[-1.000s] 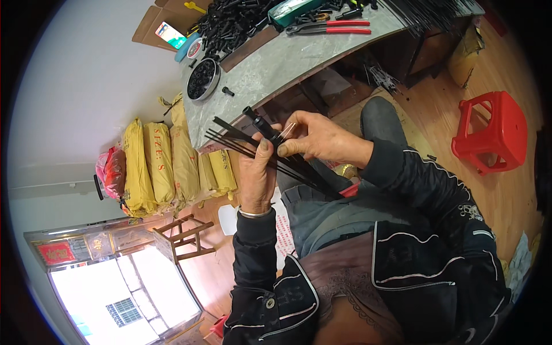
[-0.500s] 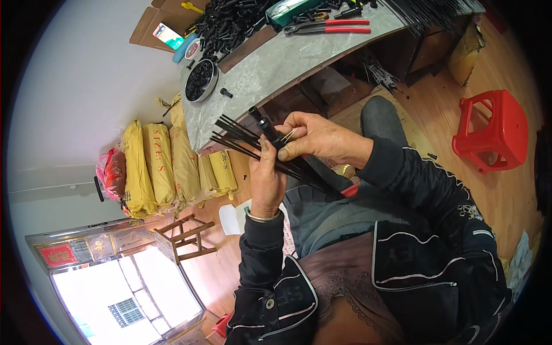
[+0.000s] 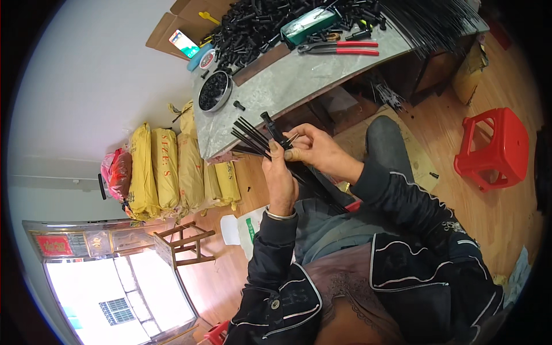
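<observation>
My left hand point(image 3: 280, 178) grips a bundle of thin black rods point(image 3: 248, 136) that fan out toward the grey table point(image 3: 287, 86). My right hand point(image 3: 313, 150) pinches a short black cylindrical cap piece point(image 3: 272, 127) at the end of one rod, just above the left hand's fingers. Both hands are held over my lap, in front of the table's near edge. The rods' lower ends run down behind my hands toward my knees.
On the table lie a heap of black plastic parts point(image 3: 270, 26), a round tin of black pieces point(image 3: 214, 92), red-handled pliers point(image 3: 339, 48) and long black rods point(image 3: 437, 23). Yellow sacks point(image 3: 167, 167) lean by the wall. A red stool point(image 3: 494, 149) stands at the right, a wooden chair point(image 3: 184, 244) at lower left.
Both hands have stayed close together with the bundle; the right hand's fingers shifted slightly at the cap piece and the rods tilted a little.
</observation>
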Motion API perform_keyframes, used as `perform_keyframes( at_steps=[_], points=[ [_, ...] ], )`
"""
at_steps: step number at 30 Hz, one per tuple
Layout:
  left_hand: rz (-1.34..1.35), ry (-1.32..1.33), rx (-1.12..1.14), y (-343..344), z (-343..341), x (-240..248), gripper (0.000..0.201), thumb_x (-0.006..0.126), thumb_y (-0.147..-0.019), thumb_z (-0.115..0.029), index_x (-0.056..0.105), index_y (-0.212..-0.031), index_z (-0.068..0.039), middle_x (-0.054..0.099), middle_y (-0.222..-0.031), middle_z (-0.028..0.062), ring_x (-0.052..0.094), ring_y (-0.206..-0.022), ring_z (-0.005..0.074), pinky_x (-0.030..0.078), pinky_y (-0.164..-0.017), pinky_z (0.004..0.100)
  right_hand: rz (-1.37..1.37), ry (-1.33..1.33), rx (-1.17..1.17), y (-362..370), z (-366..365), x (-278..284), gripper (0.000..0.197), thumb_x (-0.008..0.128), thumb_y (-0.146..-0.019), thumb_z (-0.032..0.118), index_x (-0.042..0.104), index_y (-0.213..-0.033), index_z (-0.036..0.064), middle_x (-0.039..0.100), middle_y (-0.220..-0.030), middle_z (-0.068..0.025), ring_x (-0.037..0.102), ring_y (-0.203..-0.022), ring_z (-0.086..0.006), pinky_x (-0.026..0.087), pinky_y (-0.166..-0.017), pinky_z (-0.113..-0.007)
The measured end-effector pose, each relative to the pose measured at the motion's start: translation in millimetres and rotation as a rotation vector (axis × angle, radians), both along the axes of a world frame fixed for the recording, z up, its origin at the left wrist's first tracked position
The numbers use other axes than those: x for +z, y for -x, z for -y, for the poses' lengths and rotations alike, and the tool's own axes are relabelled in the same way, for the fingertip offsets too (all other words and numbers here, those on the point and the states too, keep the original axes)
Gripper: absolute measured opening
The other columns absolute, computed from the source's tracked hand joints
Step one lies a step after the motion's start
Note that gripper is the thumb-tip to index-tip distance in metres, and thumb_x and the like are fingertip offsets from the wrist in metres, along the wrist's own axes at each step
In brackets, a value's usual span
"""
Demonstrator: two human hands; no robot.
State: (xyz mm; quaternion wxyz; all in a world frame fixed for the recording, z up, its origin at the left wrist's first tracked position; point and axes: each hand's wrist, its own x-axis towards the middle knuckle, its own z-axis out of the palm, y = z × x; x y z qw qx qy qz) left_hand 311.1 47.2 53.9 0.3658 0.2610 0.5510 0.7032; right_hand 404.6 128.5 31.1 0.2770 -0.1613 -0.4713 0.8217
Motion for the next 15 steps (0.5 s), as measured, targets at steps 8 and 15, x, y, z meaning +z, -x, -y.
perform_keyframes(
  at_steps=[8,15],
  points=[
    [-0.035,-0.058,0.04,-13,-3,7,0.043,0.044,-0.101,-0.042,0.055,-0.102,0.0,0.055,-0.076,0.0038,0.051,-0.061,0.0115,0.041,-0.056,0.0244,0.35,-0.683,-0.264,-25,-8,32,0.029,0.072,-0.083,0.02,0.061,-0.1,-0.0003,0.06,-0.094,-0.0085,0.059,-0.084,-0.0176,0.05,-0.072,-0.031],
    [-0.093,-0.048,0.122,-21,-6,8,0.04,0.045,-0.101,-0.04,0.054,-0.103,-0.002,0.052,-0.073,0.0007,0.045,-0.061,0.0079,0.036,-0.054,0.0218,0.218,-0.938,-0.526,-27,8,27,0.012,0.059,-0.086,0.008,0.056,-0.077,0.0026,0.058,-0.078,-0.009,0.06,-0.067,-0.0254,0.046,-0.062,-0.037]
  ],
)
